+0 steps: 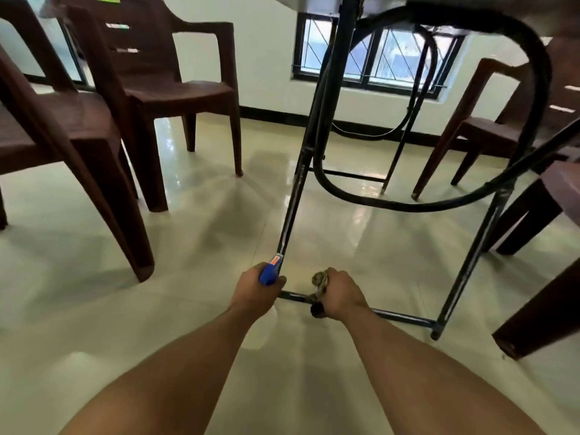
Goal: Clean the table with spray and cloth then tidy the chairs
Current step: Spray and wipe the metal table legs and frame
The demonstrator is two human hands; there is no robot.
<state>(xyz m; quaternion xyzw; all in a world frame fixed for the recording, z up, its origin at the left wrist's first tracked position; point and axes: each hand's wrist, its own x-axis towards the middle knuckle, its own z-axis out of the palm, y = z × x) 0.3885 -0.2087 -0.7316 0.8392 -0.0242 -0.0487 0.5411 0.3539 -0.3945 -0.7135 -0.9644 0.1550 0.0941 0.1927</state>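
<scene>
Glossy floor [94,309] fills most of the view. The camera sits low, under the worktop [502,14], whose underside shows at top R, prob. because the person crouches to reach the frame. Brown plastic chairs [175,89] stand pulled out on the L and the R-side chair [489,130] stands well apart too. That leaves the legs reachable, and the chairs aren't tidied yet. The black metal frame [314,120] slopes down to a floor-level crossbar [405,317].

Both hands work at that bar's L end, by its corner w/ the sloping leg.
- L hand [254,290]: grip closed round the blue spray bottle [269,273], just beside the leg's foot, kept handy for a squirt, I'd judge.
- R hand [342,293]: grip closed on the bunched cloth [320,282], set against the bar, apparently to wipe it.

So it's the cleaning stage, frame part. Chairs come after.
</scene>
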